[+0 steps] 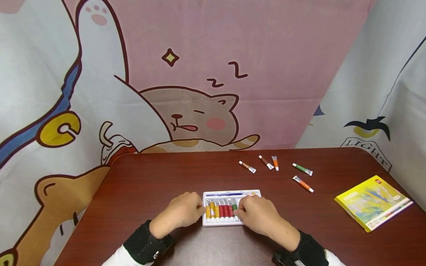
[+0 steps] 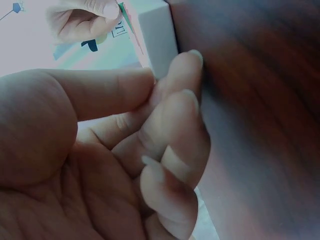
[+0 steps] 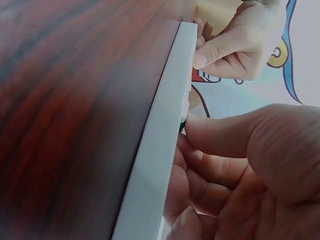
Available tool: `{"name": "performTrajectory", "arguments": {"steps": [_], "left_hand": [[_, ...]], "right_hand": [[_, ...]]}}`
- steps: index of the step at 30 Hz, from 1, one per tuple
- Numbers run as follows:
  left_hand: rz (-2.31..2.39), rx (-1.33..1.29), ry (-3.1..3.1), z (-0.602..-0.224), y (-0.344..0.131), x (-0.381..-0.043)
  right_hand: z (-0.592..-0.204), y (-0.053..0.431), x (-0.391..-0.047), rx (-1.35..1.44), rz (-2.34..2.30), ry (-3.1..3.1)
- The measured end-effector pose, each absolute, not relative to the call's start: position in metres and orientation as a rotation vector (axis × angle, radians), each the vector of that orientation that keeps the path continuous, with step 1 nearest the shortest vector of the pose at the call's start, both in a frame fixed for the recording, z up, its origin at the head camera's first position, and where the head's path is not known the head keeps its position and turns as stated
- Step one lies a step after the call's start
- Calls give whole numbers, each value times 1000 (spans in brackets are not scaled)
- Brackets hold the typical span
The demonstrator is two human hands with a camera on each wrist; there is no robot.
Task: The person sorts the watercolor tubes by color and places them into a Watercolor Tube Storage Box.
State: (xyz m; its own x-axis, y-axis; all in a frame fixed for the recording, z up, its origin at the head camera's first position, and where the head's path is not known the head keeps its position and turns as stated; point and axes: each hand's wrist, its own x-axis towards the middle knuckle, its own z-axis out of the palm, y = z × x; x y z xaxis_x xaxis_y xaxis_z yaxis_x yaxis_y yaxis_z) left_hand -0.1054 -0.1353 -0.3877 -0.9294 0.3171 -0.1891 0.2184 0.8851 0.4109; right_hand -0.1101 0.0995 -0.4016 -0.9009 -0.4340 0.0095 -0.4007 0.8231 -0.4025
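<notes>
A white plastic tray [image 1: 219, 224] lies on the table with a row of paint tubes, yellow ones [image 1: 212, 211] at left, red ones [image 1: 225, 212] beside them. A blue-handled brush [image 1: 226, 194] lies along its far side. My left hand [image 1: 187, 208] holds the tray's left edge between thumb and curled fingers; the left wrist view shows the fingertips at its side wall. Over the right part of the tray, my right hand [image 1: 259, 215] pinches a green paint tube [image 1: 234, 207] in the row. That hand hides the tray's right portion.
Loose tubes lie farther back: two brown [image 1: 247, 167] [image 1: 266, 162], two orange [image 1: 275, 163] [image 1: 303, 184] and a green one [image 1: 302, 169]. A yellow box [image 1: 372, 203] sits at the right of the brown table [image 1: 159, 173]. A printed cloth [image 1: 266, 74] hangs behind.
</notes>
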Motion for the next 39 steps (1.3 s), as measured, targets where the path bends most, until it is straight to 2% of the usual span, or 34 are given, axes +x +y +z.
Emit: {"name": "performTrajectory", "arguments": {"steps": [24,39], "left_hand": [[559,413,2791,-389,-135,-107],[665,451,2740,-392,-136,-108]], "right_hand": [[-404,99,-110,-706,-517,2935],[-404,102,-113,-725,-616,2891]]}}
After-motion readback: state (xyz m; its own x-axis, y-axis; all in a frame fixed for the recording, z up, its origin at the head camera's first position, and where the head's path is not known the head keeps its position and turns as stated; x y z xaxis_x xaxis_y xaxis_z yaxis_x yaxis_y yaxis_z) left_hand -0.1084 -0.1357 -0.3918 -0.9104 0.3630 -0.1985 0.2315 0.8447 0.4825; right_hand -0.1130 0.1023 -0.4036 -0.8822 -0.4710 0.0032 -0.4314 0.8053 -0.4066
